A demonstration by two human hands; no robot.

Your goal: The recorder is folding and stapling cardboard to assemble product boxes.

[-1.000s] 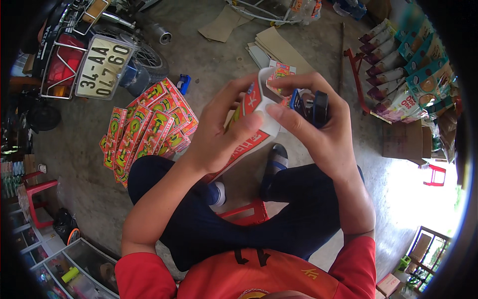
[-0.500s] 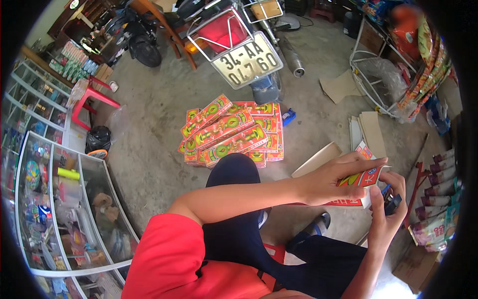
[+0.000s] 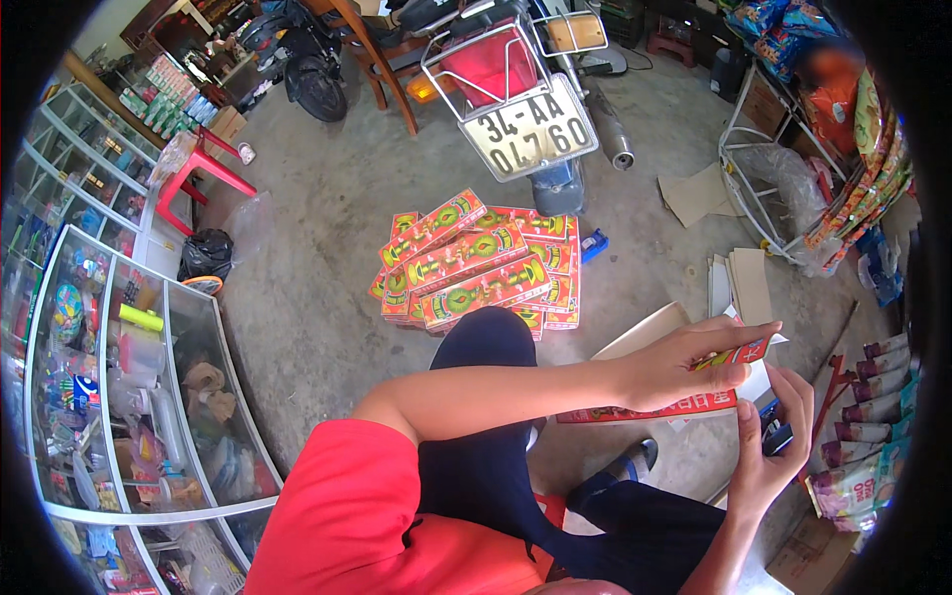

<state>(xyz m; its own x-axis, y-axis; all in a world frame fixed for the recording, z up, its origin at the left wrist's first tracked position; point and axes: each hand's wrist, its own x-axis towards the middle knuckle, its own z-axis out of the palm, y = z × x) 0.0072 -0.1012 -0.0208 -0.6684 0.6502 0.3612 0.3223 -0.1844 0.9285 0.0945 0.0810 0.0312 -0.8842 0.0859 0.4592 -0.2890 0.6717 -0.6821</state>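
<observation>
My left hand (image 3: 684,362) reaches across my body and grips a flat red printed carton (image 3: 684,405), fingers spread over its top edge. My right hand (image 3: 769,446) is beside it on the right, closed around a small dark blue object (image 3: 775,432), probably a tape dispenser, held against the carton's end. Both hands hover above the concrete floor at the right. A pile of several matching red and green cartons (image 3: 481,268) lies on the floor ahead of my knee.
A parked motorbike (image 3: 516,89) stands behind the pile. A glass display cabinet (image 3: 129,377) runs along the left, with a red plastic stool (image 3: 203,169) near it. Cardboard sheets (image 3: 739,283), a wire rack (image 3: 783,178) and hanging snack packets (image 3: 873,466) fill the right side.
The view swung left and tilted, so the cabinet now fills the left. My hands, still holding the carton and the dark object, shifted from centre to the right edge.
</observation>
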